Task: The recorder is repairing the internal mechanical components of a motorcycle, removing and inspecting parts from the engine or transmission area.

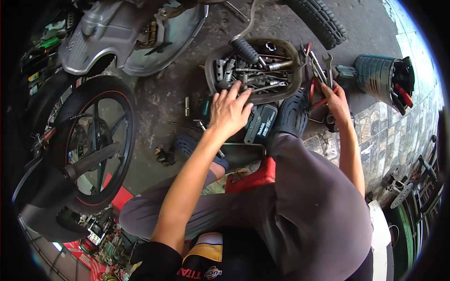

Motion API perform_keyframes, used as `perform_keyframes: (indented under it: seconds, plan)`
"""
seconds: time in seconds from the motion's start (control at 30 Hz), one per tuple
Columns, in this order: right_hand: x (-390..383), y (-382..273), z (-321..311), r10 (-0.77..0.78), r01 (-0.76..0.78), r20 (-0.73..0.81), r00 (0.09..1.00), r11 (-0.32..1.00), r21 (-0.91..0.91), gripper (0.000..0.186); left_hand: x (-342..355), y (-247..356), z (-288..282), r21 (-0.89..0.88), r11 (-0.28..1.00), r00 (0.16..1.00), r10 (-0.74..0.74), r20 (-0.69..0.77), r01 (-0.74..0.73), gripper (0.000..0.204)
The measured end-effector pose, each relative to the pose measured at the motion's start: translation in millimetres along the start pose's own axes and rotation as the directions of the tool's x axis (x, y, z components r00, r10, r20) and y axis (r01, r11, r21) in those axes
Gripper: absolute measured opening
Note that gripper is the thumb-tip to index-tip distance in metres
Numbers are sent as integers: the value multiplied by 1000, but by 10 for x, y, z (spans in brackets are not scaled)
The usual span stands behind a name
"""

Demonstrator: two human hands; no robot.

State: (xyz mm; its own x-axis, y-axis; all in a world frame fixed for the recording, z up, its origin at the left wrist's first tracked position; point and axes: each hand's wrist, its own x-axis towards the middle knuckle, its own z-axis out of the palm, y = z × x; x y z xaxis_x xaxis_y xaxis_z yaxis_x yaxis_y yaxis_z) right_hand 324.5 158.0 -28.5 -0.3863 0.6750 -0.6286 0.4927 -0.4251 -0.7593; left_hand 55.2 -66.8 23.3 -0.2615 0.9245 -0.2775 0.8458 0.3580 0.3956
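My left hand [230,111] reaches over the near rim of a dark oblong tub [211,70], fingers spread, fingertips at the loose sockets and metal tools [253,77] inside. Nothing shows in its grasp. To the right of the tub, my right hand [337,104] has its fingers closed about an open-end wrench [329,63], jaw pointing away from me. Beside that hand are red-handled pliers [312,91] and other long metal tools. The palm side of the right hand is hidden.
A cordless tool battery [265,122] sits near the tub, beside my dark clog [293,112]. A blue tin [375,77] of tools lies tilted at the right. A motorcycle wheel [126,136] stands at the left; a tyre [321,23] and a rubber-covered pedal [244,50] overhang the far side.
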Motion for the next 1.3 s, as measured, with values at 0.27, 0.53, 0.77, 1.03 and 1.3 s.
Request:
perform_keyframes:
  seconds: [0.27,0.53,0.77,1.03,1.3]
  plan:
    - [226,115,17,-28,15,-62,998,979,-202,28,-82,2,27,-39,998,997,42,-60,-45,35]
    - [228,134,160,-175,122,-100,979,910,-397,35,126,-24,48,-99,994,986,-59,-154,44,52]
    - [-4,-16,361,-172,84,-129,977,859,-505,40,532,-39,122,71,980,970,-172,-169,186,48]
    - [-56,128,412,-337,198,-114,935,759,-620,41,750,-203,22,100,971,968,-228,103,218,39]
    - [-341,58,416,-561,400,31,827,550,-733,52,659,-97,-333,6,999,950,38,311,-42,27]
